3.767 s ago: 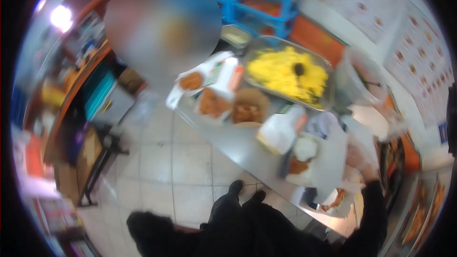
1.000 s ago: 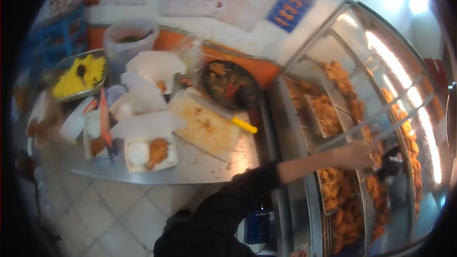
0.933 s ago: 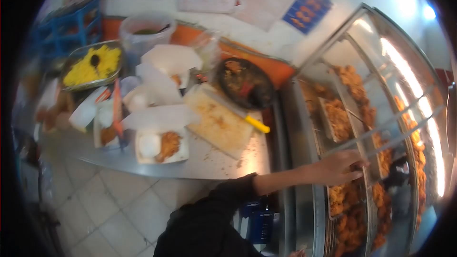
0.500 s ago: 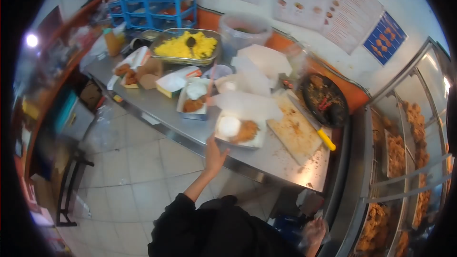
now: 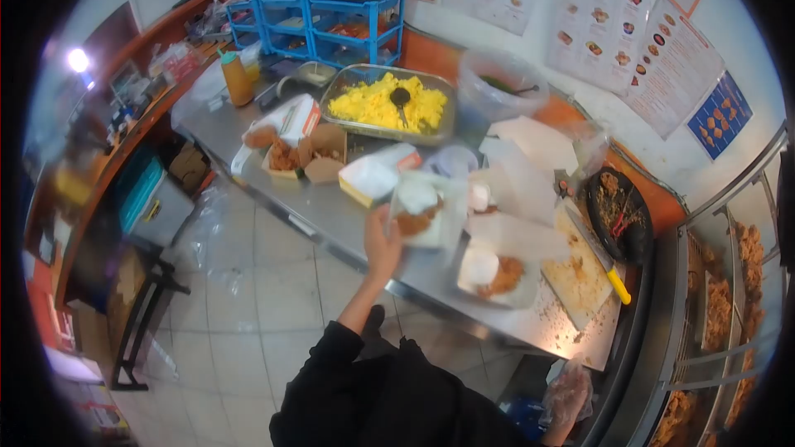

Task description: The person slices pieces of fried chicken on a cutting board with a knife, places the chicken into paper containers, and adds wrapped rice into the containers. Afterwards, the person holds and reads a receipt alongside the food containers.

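Note:
My left hand is at the left side of an open paper food box, its fingers and thumb closed on the edge. In this box a white mound of rice lies beside a piece of fried chicken. To its right stands another open box with rice and fried chicken, its pale lid raised. Down by the table's front right edge is my right hand, in a clear plastic glove; its fingers are not clear.
A cutting board with a yellow-handled knife lies at the right, by a black mortar. Behind the boxes are a tray of yellow rice and a plastic bucket. Fried chicken fills a cabinet at the right.
My left hand has moved left from the right-hand box to the box beside it and taken hold of its edge. The view has turned left. My right hand stays low, near the table edge.

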Demonstrator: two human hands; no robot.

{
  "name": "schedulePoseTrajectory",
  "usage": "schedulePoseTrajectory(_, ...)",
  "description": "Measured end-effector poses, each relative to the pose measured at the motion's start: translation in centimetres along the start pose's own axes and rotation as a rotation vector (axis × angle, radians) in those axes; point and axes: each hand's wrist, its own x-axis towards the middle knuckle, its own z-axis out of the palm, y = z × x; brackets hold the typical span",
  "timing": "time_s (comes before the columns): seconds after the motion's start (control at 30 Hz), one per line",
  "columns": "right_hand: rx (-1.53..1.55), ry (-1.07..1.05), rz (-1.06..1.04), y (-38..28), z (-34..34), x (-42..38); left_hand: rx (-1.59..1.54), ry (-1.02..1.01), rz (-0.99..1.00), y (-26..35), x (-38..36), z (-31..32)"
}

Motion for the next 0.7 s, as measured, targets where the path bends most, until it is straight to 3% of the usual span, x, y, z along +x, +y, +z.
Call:
schedulePoseTrajectory(0.03, -0.057, -0.087, -0.105, 0.8, 3.8, 0.2, 0.112, 0.002, 0.103, -1.5, 2.7, -0.3)
schedulePoseTrajectory(0.07, -0.049, 0.166, -0.189, 2.3, 8.7, -0.2, 0.097, -0.002, 0.112, -3.0, 4.9, -0.8)
schedulePoseTrajectory(0.1, -0.043, 0.171, -0.206, 3.9, 12.1, 0.7, 0.29, -0.165, 0.237, -4.6, 6.9, -1.3)
schedulePoseTrajectory(0.13, -0.306, 0.181, -0.298, 5.5, 15.1, 1.7, 0.483, -0.326, 0.366, -6.2, 8.8, -1.7)
schedulePoseTrajectory(0.17, -0.572, 0.193, -0.385, 7.0, 18.2, 2.7, 0.442, -0.497, 0.319, -8.0, 9.9, -2.3)
schedulePoseTrajectory(0.23, -1.15, -0.103, -0.601, 9.5, 26.3, 2.2, 0.404, -0.723, 0.254, -10.1, 10.0, -3.1)
schedulePoseTrajectory(0.3, -1.481, -0.355, -1.054, 11.9, 31.9, 5.2, 0.406, -0.794, 0.239, -10.5, 9.7, -4.2)
schedulePoseTrajectory(0.33, -1.489, -0.336, -1.037, 12.9, 34.3, 6.1, 0.389, -0.738, 0.285, -10.5, 9.4, -4.6)
schedulePoseTrajectory(0.4, -2.089, -0.293, -0.882, 14.6, 37.6, 7.3, 0.361, -0.709, 0.336, -9.7, 10.5, -4.8)
schedulePoseTrajectory(0.5, -2.007, -0.317, -0.735, 14.4, 38.0, 7.5, 0.037, -0.648, 0.255, -7.3, 13.3, -3.1)
schedulePoseTrajectory(0.57, -2.031, -0.278, -0.746, 14.1, 37.3, 7.5, -0.319, -0.626, 0.149, -6.1, 16.4, 0.0)
schedulePoseTrajectory(0.63, -2.042, -0.222, -0.763, 14.1, 36.7, 7.6, -0.576, -0.808, -0.123, -5.5, 18.9, 6.2)
schedulePoseTrajectory(0.7, -2.04, -0.204, -0.778, 14.1, 35.9, 7.6, -0.625, -0.994, -0.26, -4.8, 20.5, 13.3)
